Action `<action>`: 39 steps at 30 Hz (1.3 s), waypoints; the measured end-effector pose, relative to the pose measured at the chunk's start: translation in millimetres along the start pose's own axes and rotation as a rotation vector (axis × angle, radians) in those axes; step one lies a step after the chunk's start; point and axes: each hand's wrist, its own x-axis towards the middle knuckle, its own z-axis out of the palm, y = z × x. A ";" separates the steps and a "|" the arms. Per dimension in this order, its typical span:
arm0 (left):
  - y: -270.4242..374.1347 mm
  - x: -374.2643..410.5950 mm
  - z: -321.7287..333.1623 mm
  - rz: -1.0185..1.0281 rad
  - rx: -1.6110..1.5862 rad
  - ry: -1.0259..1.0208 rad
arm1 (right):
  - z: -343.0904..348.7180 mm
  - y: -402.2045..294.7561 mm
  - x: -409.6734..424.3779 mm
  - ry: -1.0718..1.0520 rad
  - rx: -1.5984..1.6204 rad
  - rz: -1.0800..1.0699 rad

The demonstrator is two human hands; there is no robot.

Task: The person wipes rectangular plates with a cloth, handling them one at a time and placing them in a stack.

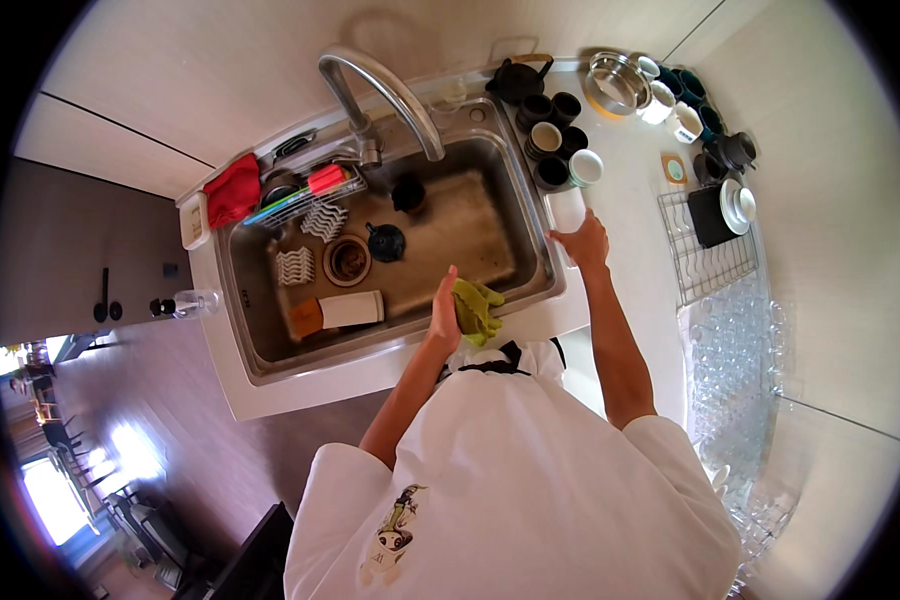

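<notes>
My left hand (444, 313) holds a crumpled yellow-green cloth (478, 307) over the sink's front rim. On the counter right of the basin, my right hand (589, 241) spans a white rectangular tray (568, 208), thumb at its left edge and fingers at its right. Inside the stainless steel sink (472, 217) lie a small dark teapot (385, 242), a black cup (408, 194) and a white-and-orange block-shaped object (337, 313). White wavy racks (295, 267) sit near the drain (346, 260).
The faucet (379, 75) arches over the sink. Stacked dark and pale cups (545, 140), a black kettle (520, 79) and steel bowls (618, 84) crowd the back right. Farther right are a wire rack (694, 259) and many glasses (735, 367). A red cloth (232, 190) hangs left.
</notes>
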 end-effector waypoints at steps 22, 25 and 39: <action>-5.0 3.6 -19.3 0.044 -0.067 -0.064 | -3.9 -6.1 -4.4 -0.016 -0.004 0.051; -5.7 3.2 -21.8 0.037 -0.068 -0.076 | -4.9 -6.8 -2.9 -0.018 -0.011 0.056; 5.5 -7.4 -5.2 0.221 -0.018 -0.052 | -12.4 -56.6 -87.3 0.032 0.833 -0.136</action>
